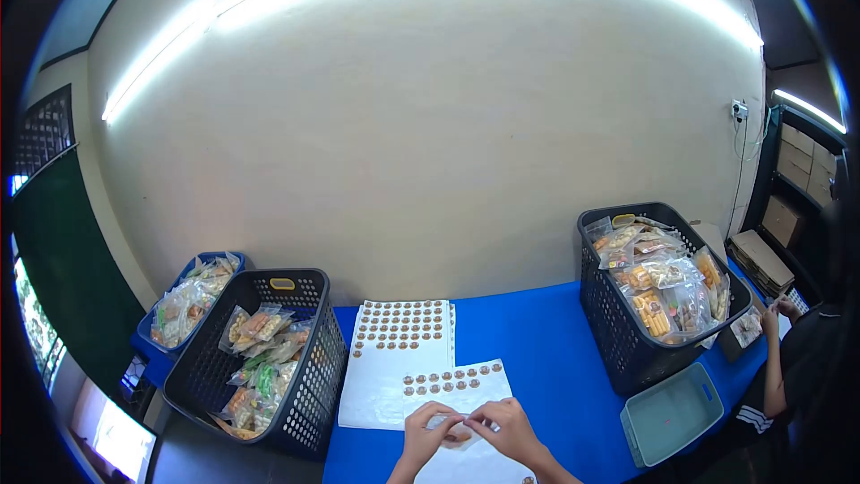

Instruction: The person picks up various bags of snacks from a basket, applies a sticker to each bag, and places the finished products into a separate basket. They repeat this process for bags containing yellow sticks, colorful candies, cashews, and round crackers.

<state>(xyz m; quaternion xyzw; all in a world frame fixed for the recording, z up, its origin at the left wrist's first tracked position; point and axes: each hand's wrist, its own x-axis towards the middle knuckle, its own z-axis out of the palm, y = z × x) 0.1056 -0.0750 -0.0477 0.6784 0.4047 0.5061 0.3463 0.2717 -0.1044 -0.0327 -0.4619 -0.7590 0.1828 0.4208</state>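
My left hand [428,437] and my right hand [507,432] meet over the table's front edge, fingertips pinched close together. Between and just below them shows a small clear packet [458,437] with brownish contents, its top edge at my fingertips. What else the fingertips may cover is hidden. Under my hands lies a white sheet [491,385] with rows of round brown stickers [448,376] near its top and one by its lower right corner. Behind it, a stack of similar sheets [385,385] carries several rows of the same stickers [400,323].
A black basket [309,376] of snack packets stands left, with a blue basket [148,327] behind it. Another full black basket [609,341] is at the right, beside a grey-green tray [672,417]. The table has a blue cover [528,332]. Another person [802,367] works far right.
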